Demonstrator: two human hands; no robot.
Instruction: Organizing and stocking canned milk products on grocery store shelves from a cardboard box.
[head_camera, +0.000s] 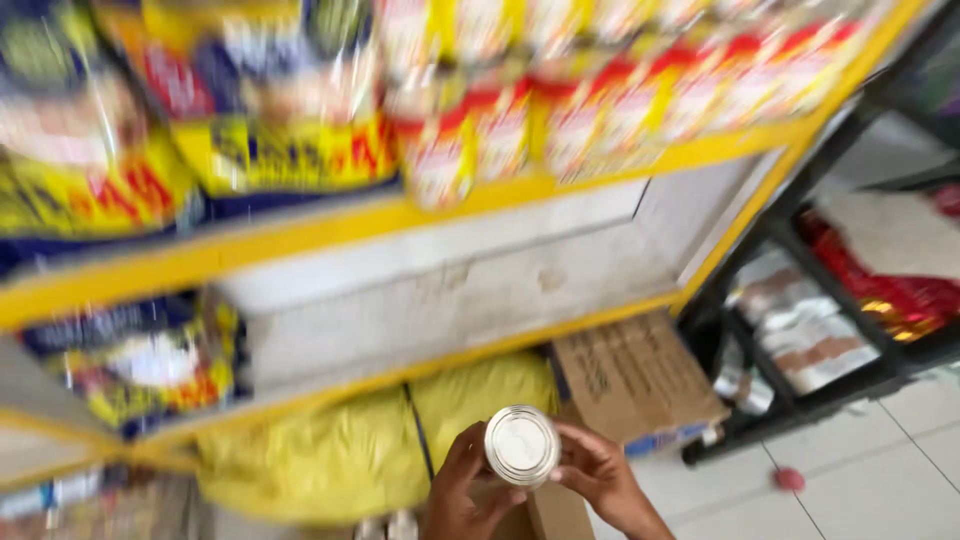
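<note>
Head view, looking down along a yellow shelf unit (300, 232) in a shop; the frame is motion-blurred. Low in the centre, the left hand (462, 490) and right hand (600, 480) together hold a small metal tin (522, 445), its shiny round end turned toward the camera; fingers of both hands curl closed around its sides. The tin is carried in the air in front of the bare middle shelf (450, 295), above a cardboard box (635, 375) and yellow sacks (330, 455) at floor level. Packets (280, 150) fill the upper shelf. The step in hand appears to be carrying the tin toward shelving; placing it would call for a lift to the bare board and setting it upright.
</note>
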